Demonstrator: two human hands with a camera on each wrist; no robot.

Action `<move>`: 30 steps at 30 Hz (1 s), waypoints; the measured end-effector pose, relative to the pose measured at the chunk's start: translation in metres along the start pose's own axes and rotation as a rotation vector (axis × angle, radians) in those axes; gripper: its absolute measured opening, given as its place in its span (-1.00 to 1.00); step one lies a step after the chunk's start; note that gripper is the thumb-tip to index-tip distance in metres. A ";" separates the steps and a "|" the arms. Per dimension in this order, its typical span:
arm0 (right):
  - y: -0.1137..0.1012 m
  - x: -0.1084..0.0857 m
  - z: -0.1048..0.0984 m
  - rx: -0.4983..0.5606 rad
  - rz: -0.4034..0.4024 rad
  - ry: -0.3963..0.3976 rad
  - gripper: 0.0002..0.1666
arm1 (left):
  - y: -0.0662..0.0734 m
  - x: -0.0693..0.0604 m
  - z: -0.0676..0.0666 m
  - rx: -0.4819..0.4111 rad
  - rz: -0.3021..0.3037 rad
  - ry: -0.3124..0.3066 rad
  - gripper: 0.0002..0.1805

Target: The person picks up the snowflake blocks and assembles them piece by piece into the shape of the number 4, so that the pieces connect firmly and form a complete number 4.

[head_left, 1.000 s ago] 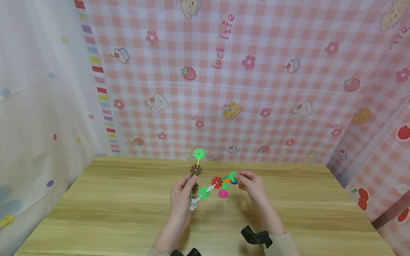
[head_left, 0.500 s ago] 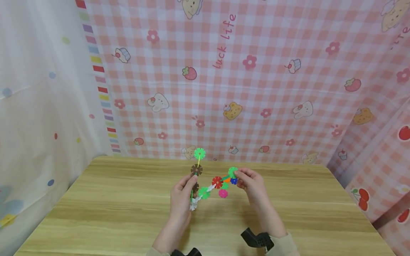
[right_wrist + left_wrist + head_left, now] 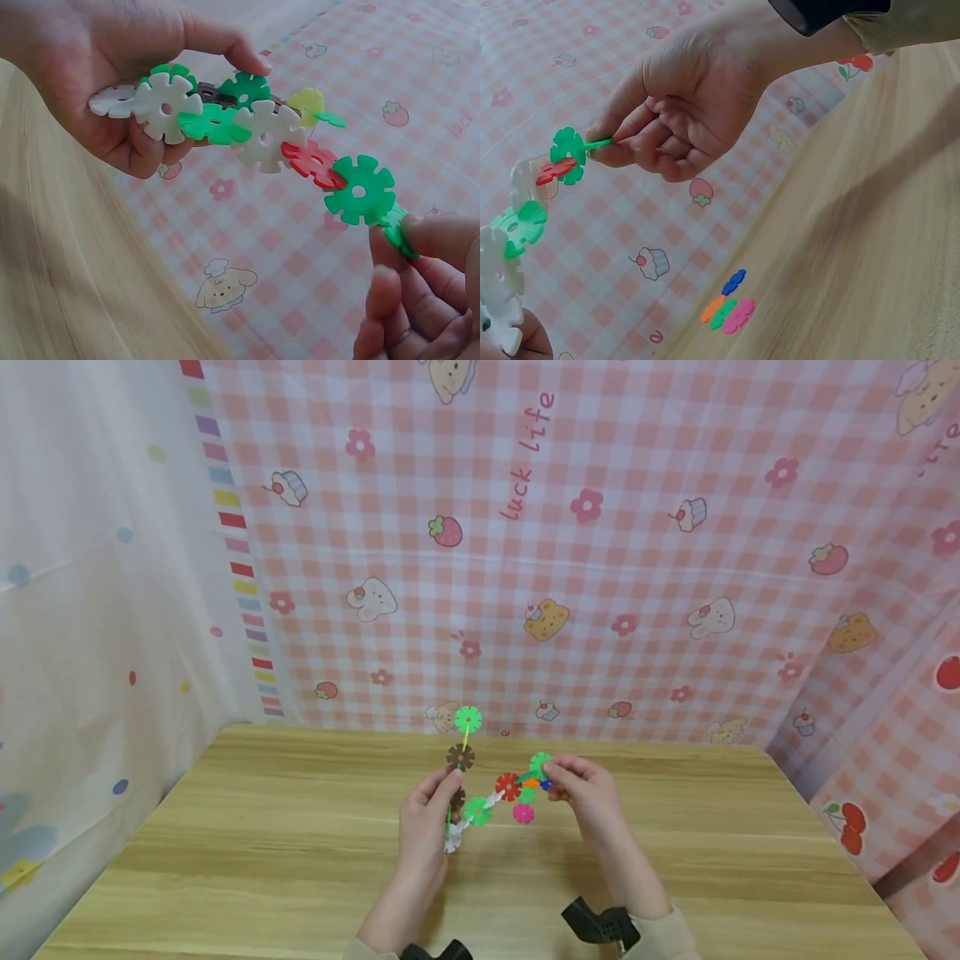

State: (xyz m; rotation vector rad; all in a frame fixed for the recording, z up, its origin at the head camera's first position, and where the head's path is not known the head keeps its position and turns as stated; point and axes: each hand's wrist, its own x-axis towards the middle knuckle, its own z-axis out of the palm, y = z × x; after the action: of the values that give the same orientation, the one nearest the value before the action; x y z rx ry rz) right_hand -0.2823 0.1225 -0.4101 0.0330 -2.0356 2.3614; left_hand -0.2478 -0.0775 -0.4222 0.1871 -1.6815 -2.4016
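Pale dotted cloth (image 3: 82, 635) hangs at the frame's left, pink checked cloth (image 3: 480, 568) across the centre, above a smooth wood-grain table (image 3: 300, 860). At lower centre, the left hand (image 3: 426, 818) grips a chain (image 3: 477, 811) of notched round discs; four loose discs (image 3: 527, 795) cluster rightward; beyond, the right hand (image 3: 590, 793) pinches the chain's green end disc (image 3: 540, 764).
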 end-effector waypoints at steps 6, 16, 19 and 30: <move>0.001 -0.004 0.006 -0.008 -0.041 0.017 -0.79 | 0.002 -0.002 0.000 0.027 -0.007 0.024 -0.62; 0.000 -0.008 0.010 -0.056 -0.121 0.019 -0.80 | 0.000 0.000 0.002 0.035 -0.002 0.028 -0.66; -0.001 -0.008 0.009 -0.075 -0.130 0.002 -0.82 | -0.001 0.000 0.001 0.041 -0.002 0.035 -0.65; -0.002 -0.008 0.009 -0.163 -0.158 -0.005 -0.85 | -0.003 0.000 0.000 0.078 -0.010 0.034 -0.69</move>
State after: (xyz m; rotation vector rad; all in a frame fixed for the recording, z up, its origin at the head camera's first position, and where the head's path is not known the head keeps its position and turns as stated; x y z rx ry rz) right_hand -0.2746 0.1142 -0.4071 0.1892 -2.1340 2.1007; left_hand -0.2483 -0.0763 -0.4249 0.2473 -1.7646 -2.3285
